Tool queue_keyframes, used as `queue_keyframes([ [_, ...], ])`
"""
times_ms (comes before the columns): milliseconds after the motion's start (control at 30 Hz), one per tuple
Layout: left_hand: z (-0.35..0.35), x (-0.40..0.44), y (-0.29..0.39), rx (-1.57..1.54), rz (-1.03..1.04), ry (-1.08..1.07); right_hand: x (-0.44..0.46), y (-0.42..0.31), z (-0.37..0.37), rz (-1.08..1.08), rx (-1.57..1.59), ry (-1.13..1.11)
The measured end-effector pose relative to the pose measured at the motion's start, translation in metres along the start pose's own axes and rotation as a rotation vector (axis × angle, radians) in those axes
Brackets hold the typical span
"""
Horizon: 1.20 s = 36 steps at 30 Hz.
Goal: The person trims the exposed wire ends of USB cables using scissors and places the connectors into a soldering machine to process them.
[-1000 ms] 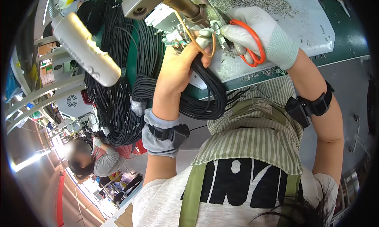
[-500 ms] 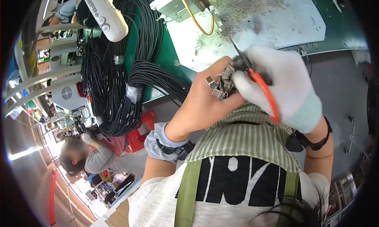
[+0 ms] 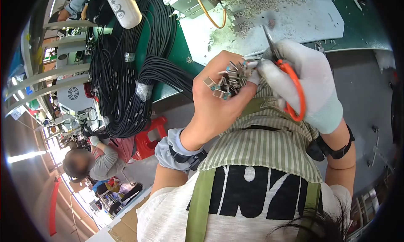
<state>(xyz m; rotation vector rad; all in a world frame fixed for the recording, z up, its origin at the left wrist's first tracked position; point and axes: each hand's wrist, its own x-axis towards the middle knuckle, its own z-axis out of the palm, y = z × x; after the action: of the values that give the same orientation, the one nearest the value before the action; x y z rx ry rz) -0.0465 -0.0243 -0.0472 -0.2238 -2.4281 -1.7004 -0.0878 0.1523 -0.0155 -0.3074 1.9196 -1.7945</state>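
Note:
My bare left hand is wrapped round a bunch of cable ends with small metal connectors, which stick up between thumb and fingers. Black cables run from the left towards this hand. My right hand, in a white glove, holds scissors with red-orange handles; the metal blades point up and away from me. Its thumb and fingertips are beside the connectors, at the right edge of the bunch. What those fingertips pinch is too small to tell.
A white board strewn with small metal bits lies on the green table. A machine with an orange tube stands at its left. Coiled black cables hang further left. A person sits near a red stool.
Both hands have come back from under the machine towards my body, with the connector bunch. The right hand and scissors have since shifted slightly; the left hand has turned a little.

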Motion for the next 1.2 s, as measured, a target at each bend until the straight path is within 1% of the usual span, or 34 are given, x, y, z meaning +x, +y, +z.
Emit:
queue_keyframes([
  [33,0.001,0.001,-0.002,0.058,0.105,-0.011,0.001,0.002,0.0,-0.033,-0.061,0.015],
  [67,0.002,0.001,0.0,0.054,0.107,-0.019,0.001,0.003,-0.001,-0.065,-0.123,0.029],
  [100,0.003,0.0,0.002,-0.078,0.018,-0.018,0.001,0.002,-0.004,-0.065,-0.123,0.037],
  [167,0.002,-0.003,0.007,-0.336,-0.168,-0.012,0.001,-0.006,-0.012,0.063,0.068,-0.071],
  [200,0.001,-0.005,0.009,-0.334,-0.171,-0.011,0.001,-0.007,-0.014,0.128,0.165,-0.131],
  [233,0.0,-0.006,0.012,-0.408,-0.198,-0.019,0.001,-0.006,-0.013,0.131,0.167,-0.135],
  [300,-0.005,-0.009,0.015,-0.559,-0.251,-0.037,0.0,-0.003,-0.01,0.13,0.108,-0.188],
  [333,-0.008,-0.009,0.012,-0.56,-0.254,-0.036,-0.001,-0.002,-0.009,0.13,0.079,-0.214],
  [367,-0.013,-0.005,0.007,-0.43,-0.063,-0.158,-0.002,0.001,-0.01,0.135,0.08,-0.213],
  [433,-0.021,0.003,-0.002,-0.166,0.318,-0.401,-0.007,0.01,-0.016,0.202,0.229,-0.312],
  [467,-0.022,0.006,0.0,-0.171,0.314,-0.405,-0.009,0.014,-0.02,0.235,0.303,-0.361],
  [567,-0.024,0.016,0.009,-0.1,0.5,-0.641,-0.014,0.026,-0.029,0.33,0.524,-0.516],
  [600,-0.023,0.015,0.008,-0.101,0.5,-0.643,-0.015,0.027,-0.031,0.358,0.598,-0.566],
  [633,-0.02,0.012,0.005,-0.254,0.411,-0.619,-0.017,0.02,-0.03,0.357,0.599,-0.564],
  [700,-0.014,0.007,0.0,-0.552,0.229,-0.56,-0.022,-0.014,-0.018,0.287,0.293,-0.379],
  [733,-0.014,0.006,0.005,-0.552,0.23,-0.564,-0.023,-0.021,-0.013,0.25,0.141,-0.283],
  [767,-0.011,0.006,0.017,-0.593,-0.004,-0.41,-0.023,-0.017,-0.011,0.251,0.144,-0.283],
  [833,-0.007,0.006,0.037,-0.646,-0.464,-0.081,-0.021,0.0,-0.003,-0.29,-0.515,0.03],
  [867,-0.008,0.008,0.038,-0.642,-0.464,-0.078,-0.02,0.004,-0.002,-0.566,-0.837,0.198],
  [900,-0.009,0.01,0.038,-0.536,-0.466,-0.096,-0.02,0.002,-0.003,-0.57,-0.835,0.198],
  [967,-0.012,0.013,0.037,-0.328,-0.475,-0.127,-0.024,-0.004,-0.005,-0.516,-0.962,0.262],
  [1000,-0.011,0.012,0.035,-0.328,-0.478,-0.125,-0.025,-0.005,-0.005,-0.485,-1.025,0.294],
  [1033,-0.009,0.011,0.032,-0.282,-0.426,-0.104,-0.025,-0.004,-0.004,-0.482,-1.024,0.292],
  [1100,-0.003,0.01,0.028,-0.194,-0.318,-0.068,-0.027,-0.001,-0.007,-0.482,-1.108,0.219],
  [1133,-0.002,0.01,0.027,-0.197,-0.317,-0.072,-0.028,0.0,-0.008,-0.482,-1.152,0.183],
  [1200,-0.002,0.008,0.025,-0.122,-0.257,-0.104,-0.03,0.0,-0.007,-0.477,-1.153,0.186],
])
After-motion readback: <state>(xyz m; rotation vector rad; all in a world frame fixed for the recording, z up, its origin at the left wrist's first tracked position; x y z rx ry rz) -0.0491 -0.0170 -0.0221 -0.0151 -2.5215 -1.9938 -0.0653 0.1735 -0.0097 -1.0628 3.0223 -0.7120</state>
